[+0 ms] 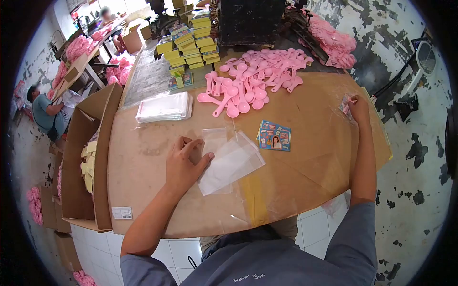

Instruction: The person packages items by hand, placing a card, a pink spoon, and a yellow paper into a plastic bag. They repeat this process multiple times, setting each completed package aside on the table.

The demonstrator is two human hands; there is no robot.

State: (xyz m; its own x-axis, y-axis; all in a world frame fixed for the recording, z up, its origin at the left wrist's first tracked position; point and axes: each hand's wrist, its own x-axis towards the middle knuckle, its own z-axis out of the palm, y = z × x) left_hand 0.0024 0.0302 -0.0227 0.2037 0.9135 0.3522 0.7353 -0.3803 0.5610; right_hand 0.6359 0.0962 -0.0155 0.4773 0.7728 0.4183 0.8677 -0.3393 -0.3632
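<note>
My left hand (183, 162) rests on the cardboard-covered table (305, 171), its fingers pressing the edge of a clear plastic bag (231, 164) that lies flat in front of me. A second clear bag (213, 138) lies partly under it. My right hand (358, 107) reaches to the table's far right edge and pinches a small printed card (346, 106). A blue printed card (275, 136) with a figure on it lies between my hands. A pile of pink plastic spoons (253, 78) is spread beyond it.
A stack of clear bags (164, 107) sits at the left. Yellow boxes (191, 47) are stacked farther back beside a dark crate (250, 21). An open cardboard box (90, 157) stands left of the table. More pink spoons (334, 43) are heaped at the back right. Another person (45, 112) sits at far left.
</note>
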